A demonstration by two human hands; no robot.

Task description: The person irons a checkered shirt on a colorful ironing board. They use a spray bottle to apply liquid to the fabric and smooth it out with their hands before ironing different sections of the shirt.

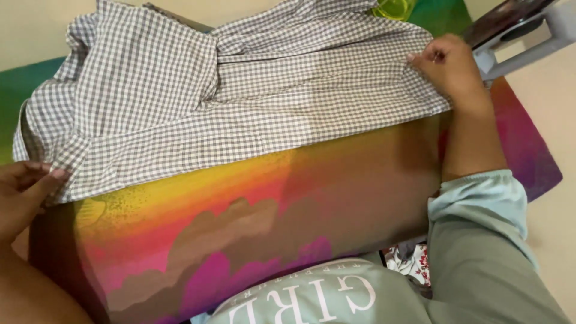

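Head view: grey-and-white checked shirt [240,96] lies spread across the far half of a board with a rainbow-coloured cover [240,210], rumpled at its upper left and smoother toward the right. Left hand [24,195] at the shirt's lower-left corner, fingertips [57,174] pinching the hem edge against the cover. Right hand [450,66] at the shirt's right edge, fingers curled, gripping the fabric near the board's narrow end. Pale green sleeve [480,240] runs down from that wrist. Grey metal rest [528,42] sits just beyond the right hand. Yellow-green object [393,7] at top edge, too cut off to identify.
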